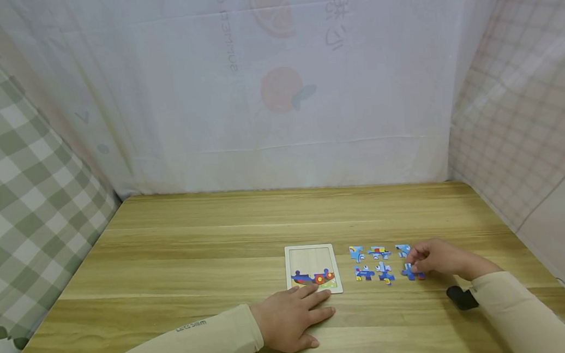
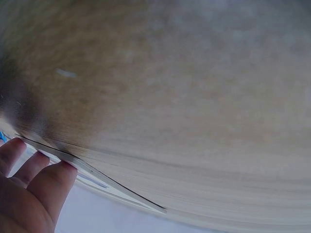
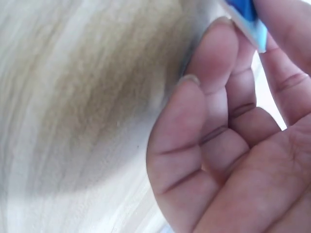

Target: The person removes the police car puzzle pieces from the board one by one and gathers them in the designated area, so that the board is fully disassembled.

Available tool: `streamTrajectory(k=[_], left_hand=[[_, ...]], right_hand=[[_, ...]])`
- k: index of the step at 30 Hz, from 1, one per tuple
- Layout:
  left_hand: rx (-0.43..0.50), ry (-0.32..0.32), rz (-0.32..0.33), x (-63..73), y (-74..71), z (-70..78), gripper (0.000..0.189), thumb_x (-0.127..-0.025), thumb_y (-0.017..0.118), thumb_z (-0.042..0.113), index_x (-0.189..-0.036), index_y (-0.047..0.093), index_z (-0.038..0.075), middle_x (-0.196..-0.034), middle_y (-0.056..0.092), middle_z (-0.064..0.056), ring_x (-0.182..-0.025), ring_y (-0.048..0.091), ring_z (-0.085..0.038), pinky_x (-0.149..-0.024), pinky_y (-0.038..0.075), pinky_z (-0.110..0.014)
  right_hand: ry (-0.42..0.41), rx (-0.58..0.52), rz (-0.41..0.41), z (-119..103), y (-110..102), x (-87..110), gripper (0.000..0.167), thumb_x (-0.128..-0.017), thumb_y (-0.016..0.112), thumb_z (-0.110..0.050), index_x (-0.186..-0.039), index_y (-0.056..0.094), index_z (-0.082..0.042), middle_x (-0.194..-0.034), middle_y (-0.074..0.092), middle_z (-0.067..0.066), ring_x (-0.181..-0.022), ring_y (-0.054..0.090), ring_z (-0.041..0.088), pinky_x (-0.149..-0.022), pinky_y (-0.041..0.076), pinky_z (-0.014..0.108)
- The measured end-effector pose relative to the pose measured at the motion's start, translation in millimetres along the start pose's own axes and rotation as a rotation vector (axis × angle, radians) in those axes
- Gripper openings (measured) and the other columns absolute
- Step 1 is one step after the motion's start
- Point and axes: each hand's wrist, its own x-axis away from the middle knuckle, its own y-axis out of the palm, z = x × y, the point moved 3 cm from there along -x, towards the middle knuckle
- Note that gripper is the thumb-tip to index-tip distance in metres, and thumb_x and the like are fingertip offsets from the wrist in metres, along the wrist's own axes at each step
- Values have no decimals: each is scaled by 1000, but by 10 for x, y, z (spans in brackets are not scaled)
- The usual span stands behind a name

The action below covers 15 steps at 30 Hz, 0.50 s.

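A shallow puzzle tray (image 1: 337, 265) with a pale frame lies near the table's middle, its lower part filled with joined colourful pieces. My left hand (image 1: 292, 318) rests flat with fingers spread, the fingertips on the tray's near edge. In the left wrist view, the left fingers (image 2: 51, 187) touch the rim of the tray (image 2: 116, 187). To the right of the tray, my right hand (image 1: 438, 257) pinches a blue jigsaw piece (image 1: 409, 272) between thumb and fingers. Close up in the right wrist view, that piece (image 3: 248, 19) shows a blue face and a pale edge.
Several loose jigsaw pieces (image 1: 379, 252) lie in two rows between the tray and my right hand. A black object (image 1: 462, 298) is near the right wrist. Wood-grain tabletop (image 1: 194, 254) spreads around, with white cloth (image 1: 286, 160) hanging behind and patterned cloths on both sides.
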Motion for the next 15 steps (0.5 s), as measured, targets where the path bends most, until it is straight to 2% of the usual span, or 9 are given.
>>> streamTrajectory(k=[15], left_hand=[[6, 8, 12, 5, 13, -9, 59, -95, 45, 57, -147, 41, 28, -152, 36, 2, -138, 35, -21, -107, 36, -28]], right_hand=[[-28, 62, 32, 29, 32, -32, 5, -86, 64, 0, -90, 64, 4, -74, 62, 3, -66, 51, 10, -58, 44, 25]])
